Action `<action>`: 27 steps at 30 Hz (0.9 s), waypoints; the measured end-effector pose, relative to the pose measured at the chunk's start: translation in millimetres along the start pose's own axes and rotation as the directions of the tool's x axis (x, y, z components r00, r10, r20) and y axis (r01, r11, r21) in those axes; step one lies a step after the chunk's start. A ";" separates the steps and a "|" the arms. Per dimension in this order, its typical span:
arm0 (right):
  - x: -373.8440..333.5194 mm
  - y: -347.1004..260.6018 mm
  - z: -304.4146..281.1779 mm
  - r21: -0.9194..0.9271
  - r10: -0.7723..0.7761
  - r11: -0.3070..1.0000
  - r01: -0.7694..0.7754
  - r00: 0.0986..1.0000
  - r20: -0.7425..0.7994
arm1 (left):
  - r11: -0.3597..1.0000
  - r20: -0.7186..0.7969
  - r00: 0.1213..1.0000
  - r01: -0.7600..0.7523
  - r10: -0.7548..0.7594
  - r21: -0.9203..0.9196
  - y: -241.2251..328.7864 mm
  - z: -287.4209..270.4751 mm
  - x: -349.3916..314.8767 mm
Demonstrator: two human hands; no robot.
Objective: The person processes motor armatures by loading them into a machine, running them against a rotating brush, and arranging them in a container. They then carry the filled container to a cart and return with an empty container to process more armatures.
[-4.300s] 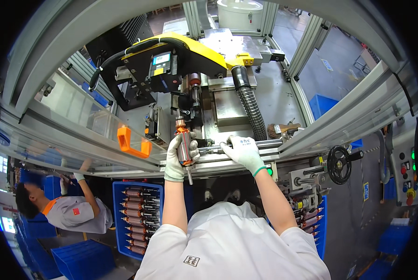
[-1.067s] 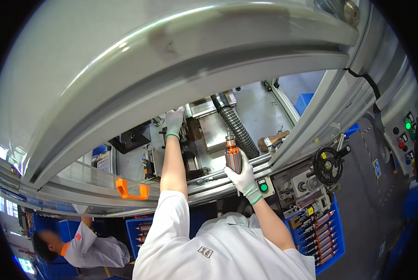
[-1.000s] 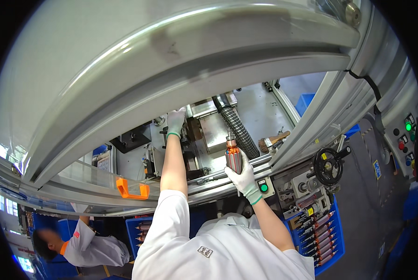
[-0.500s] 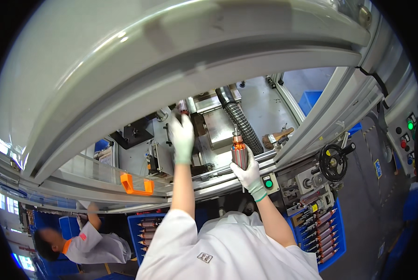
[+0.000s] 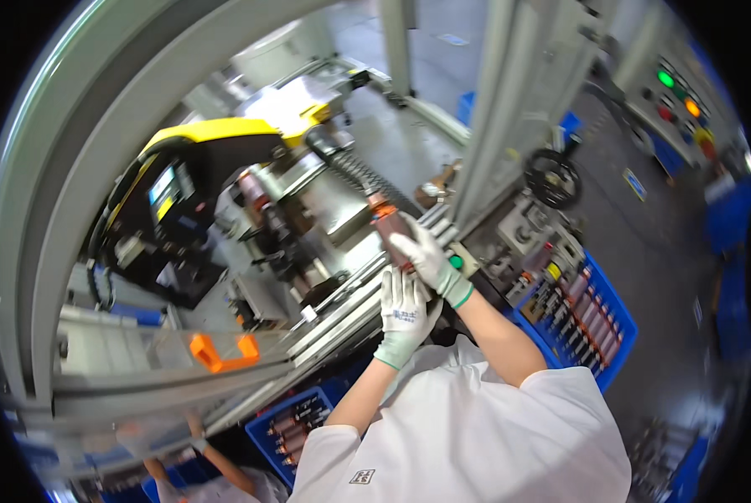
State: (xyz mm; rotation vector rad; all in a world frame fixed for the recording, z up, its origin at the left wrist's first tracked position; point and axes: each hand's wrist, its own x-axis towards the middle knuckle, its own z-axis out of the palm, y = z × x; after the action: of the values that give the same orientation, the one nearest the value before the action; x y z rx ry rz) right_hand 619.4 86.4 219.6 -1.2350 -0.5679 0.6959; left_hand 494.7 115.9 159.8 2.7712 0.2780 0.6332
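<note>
Seemingly mid-handling | right hand (image 5: 431,261) pinching rotor (image 5: 389,230), tipped toward eleven o'clock | left hand (image 5: 403,315) at six, fingers straight, contact unclear | next likely needs steady grip

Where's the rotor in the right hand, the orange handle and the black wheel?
Rotor (image 5: 391,229): head view, on its reddish body.
Orange handle (image 5: 227,365): head view, on its bar.
Black wheel (image 5: 551,178): head view, around its hub.

Counting now: one white-gloved left hand (image 5: 405,310), one white-gloved right hand (image 5: 432,256), so two! In the right fingers, one dark-cored, copper-wound cylindrical armature (image 5: 391,234). Just past the fingertips, one black ribbed hose (image 5: 357,170). Rightward, one round black handwheel (image 5: 552,178); leftward, one U-shaped orange handle (image 5: 211,360). And one blue plastic left crate (image 5: 260,442), one blue plastic right crate (image 5: 623,354): two, either side of the fingers!
</note>
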 end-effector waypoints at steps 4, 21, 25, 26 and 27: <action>-45.3 -28.1 15.4 0.249 -0.049 0.968 0.026 0.995 0.086 | 0.574 0.136 0.990 0.091 0.036 -0.814 -14.4 56.7 -1.9; -238.1 -62.6 -185.8 0.587 -0.086 0.642 0.492 0.808 -0.583 | 0.854 -0.122 0.886 -0.463 0.447 -0.238 94.9 41.4 46.6; -278.0 -29.6 -243.0 0.579 0.138 0.632 0.516 0.660 -0.738 | 0.977 0.377 0.905 -0.148 0.196 -0.151 179.9 87.9 71.6; -286.7 -24.0 -253.4 0.585 0.155 0.619 0.524 0.649 -0.745 | 0.980 0.284 0.945 -0.125 0.165 -0.152 185.1 114.1 73.7; -294.6 -17.2 -261.8 0.584 0.175 0.626 0.517 0.636 -0.751 | 0.983 0.187 0.974 -0.101 0.130 -0.154 183.5 143.4 73.7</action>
State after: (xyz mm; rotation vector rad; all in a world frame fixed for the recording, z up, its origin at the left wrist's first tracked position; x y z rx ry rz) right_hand 614.7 -304.6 167.2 -0.5046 0.3341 0.1065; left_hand 646.7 -71.7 122.9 2.6975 0.0270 0.3848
